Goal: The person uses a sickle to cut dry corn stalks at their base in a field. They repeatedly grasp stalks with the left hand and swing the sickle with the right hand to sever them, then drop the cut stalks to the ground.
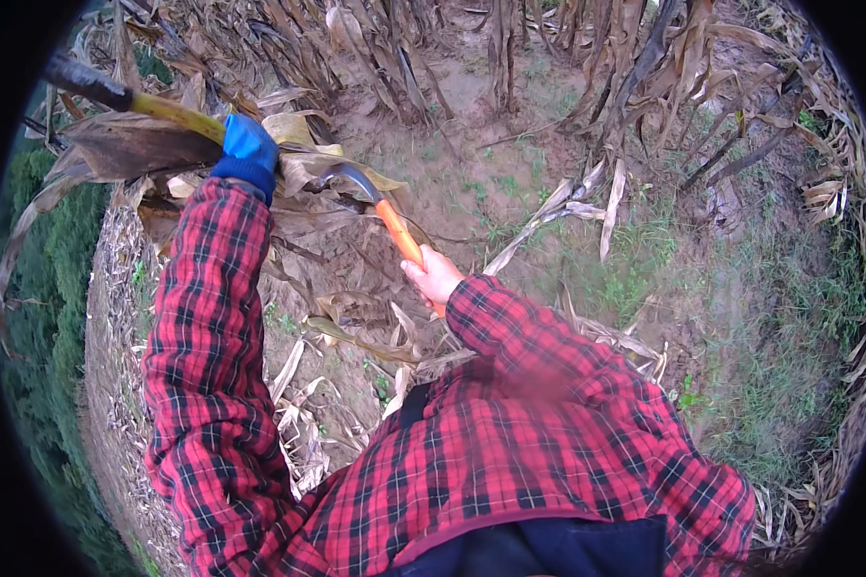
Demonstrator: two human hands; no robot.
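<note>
My left hand (251, 150), in a blue glove with a dark cuff, is closed around a yellow-green corn stalk (177, 115) with a dark upper part and dry brown leaves (133, 144). The stalk slants towards the upper left. My bare right hand (433, 275) grips the orange handle (400, 234) of a sickle. Its curved metal blade (357, 177) reaches up and left among dry leaves, a little to the right of my left hand. The leaves hide the blade's tip.
Dry standing corn stalks (501, 58) line the top of the view. Fallen leaves (541, 216) and low grass (628, 267) lie on reddish-brown, damp-looking soil (440, 173). Loose husks (310, 433) are near my body. Green trees or bushes (50, 288) show at the far left.
</note>
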